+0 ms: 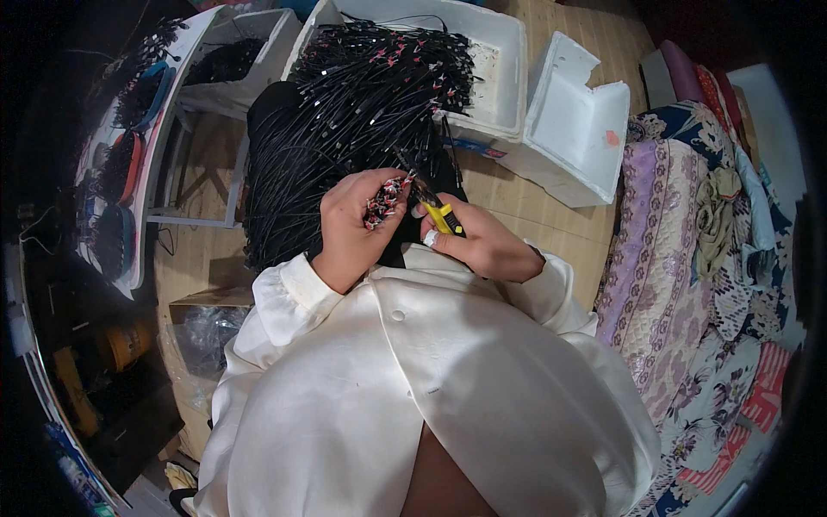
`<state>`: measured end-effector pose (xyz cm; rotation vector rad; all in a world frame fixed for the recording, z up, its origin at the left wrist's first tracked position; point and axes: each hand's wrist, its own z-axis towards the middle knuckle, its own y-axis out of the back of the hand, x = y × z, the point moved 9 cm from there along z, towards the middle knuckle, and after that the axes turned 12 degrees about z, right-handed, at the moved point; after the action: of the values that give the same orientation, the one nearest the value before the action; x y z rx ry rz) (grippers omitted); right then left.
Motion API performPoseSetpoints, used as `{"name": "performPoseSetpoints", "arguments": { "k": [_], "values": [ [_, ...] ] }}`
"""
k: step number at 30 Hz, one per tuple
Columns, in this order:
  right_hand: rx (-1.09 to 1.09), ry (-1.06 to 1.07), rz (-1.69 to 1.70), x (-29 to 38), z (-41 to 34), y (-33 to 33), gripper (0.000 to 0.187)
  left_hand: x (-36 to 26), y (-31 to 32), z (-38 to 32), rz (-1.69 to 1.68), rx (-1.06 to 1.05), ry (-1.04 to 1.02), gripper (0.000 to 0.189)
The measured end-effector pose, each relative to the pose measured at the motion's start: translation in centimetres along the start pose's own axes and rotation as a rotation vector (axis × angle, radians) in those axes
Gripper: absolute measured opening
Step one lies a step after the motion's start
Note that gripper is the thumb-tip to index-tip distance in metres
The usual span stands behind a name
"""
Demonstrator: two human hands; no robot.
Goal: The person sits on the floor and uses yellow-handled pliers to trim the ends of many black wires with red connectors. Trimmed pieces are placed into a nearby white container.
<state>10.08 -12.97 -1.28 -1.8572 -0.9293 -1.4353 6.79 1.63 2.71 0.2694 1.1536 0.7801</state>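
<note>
My left hand (352,216) is closed around a bundle of thin wire ends (386,205), whose red, white and black tips show beside the thumb. In my right hand (488,242) is a cutting tool with a yellow and black handle (446,218); it looks like pliers or a utility knife. Its dark metal end meets the edge of the wire bundle, and white tape wraps a fingertip and the thumb of this hand. A large heap of black cables (310,155) with small connectors spreads over my lap and into the foam box ahead.
Ahead stands a white foam box (497,84), with a second, broken-edged foam box (562,123) to its right. On the left, a white table (161,139) bears several coloured baskets of small dark parts. A bed with patterned bedding (659,278) lies at right.
</note>
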Motion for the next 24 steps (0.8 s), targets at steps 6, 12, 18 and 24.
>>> {"name": "performPoseSetpoints", "arguments": {
  "k": [6, 12, 18, 24],
  "values": [
    [-0.089, 0.049, -0.102, -0.4, 0.1, 0.5, 0.03, -0.2, -0.1, 0.0, 0.034, 0.004, -0.021, 0.029],
    [-0.047, -0.041, -0.05, -1.3, 0.0, 0.9, 0.031, 0.2, -0.4, 0.2, -0.024, 0.065, 0.038, 0.027],
    [0.097, -0.096, 0.07, -1.8, 0.2, 0.7, 0.029, 1.2, -1.0, 0.3, -0.214, 0.148, 0.168, 0.018],
    [0.084, -0.021, -0.07, -1.0, 0.4, 0.7, 0.028, 0.9, -1.2, 0.5, -0.204, 0.157, 0.116, 0.016]
  ]
}}
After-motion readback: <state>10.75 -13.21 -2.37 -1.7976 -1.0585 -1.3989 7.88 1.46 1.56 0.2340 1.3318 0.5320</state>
